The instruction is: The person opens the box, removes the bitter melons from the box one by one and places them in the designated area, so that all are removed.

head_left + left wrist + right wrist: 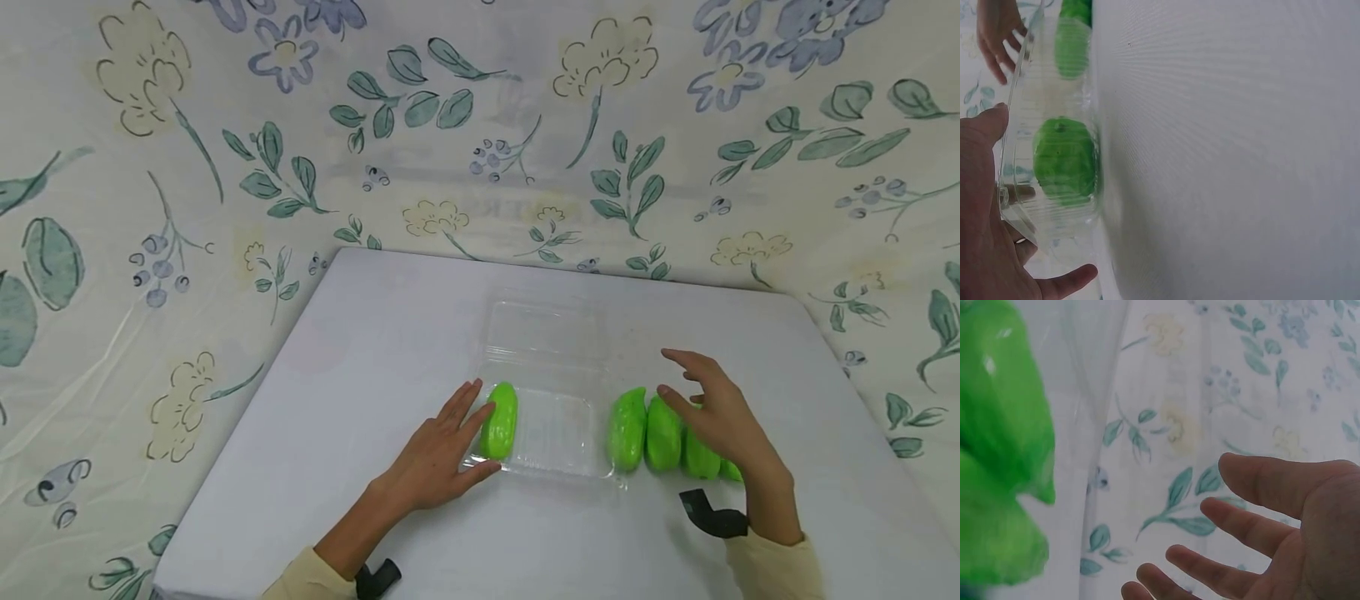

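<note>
A clear plastic clamshell container (558,433) lies on the table with its hinged lid (543,329) folded back. One glossy green oblong fruit (498,421) sits upright along the container's left side; its exact kind is unclear. My left hand (423,467) is at that left side, fingers stretched along the rim, thumb near the front edge. The left wrist view has the fruit (1063,159) behind the clear wall, beside the hand (985,206). Above a row of similar green fruits (627,429) hovers my right hand (720,412), fingers spread and holding nothing.
The row of several green fruits stands close against the container's right side, partly hidden under the right hand. A white cloth covers the table (360,350). Behind and around it hangs a floral-patterned curtain (525,200). Dark bands (712,515) sit at the wrists.
</note>
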A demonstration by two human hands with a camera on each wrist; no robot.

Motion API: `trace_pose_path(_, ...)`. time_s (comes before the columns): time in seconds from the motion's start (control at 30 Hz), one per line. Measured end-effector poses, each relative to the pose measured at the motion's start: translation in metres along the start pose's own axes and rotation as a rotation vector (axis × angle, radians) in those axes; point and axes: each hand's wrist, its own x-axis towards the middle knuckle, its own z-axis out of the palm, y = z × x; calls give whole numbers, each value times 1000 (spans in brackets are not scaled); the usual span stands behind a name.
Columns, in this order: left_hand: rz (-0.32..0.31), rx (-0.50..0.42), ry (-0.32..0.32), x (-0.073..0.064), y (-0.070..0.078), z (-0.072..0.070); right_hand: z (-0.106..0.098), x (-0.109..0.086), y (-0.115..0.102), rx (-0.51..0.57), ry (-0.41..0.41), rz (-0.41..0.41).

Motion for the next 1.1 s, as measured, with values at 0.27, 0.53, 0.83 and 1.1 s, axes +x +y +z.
trace_pose_path(0.27,3,-2,0,1,0,0,22,14,-23,76,-53,-68)
trace_pose_path(0.53,-9,-2,-6,0,0,1,44,25,-38,127,-86,-146)
trace_pose_path(0.83,-22,9,-11,0,1,1,70,30,-56,144,-134,-191)
trace_pose_path(1.1,-11,23,2,0,2,1,86,31,-62,157,-179,-203)
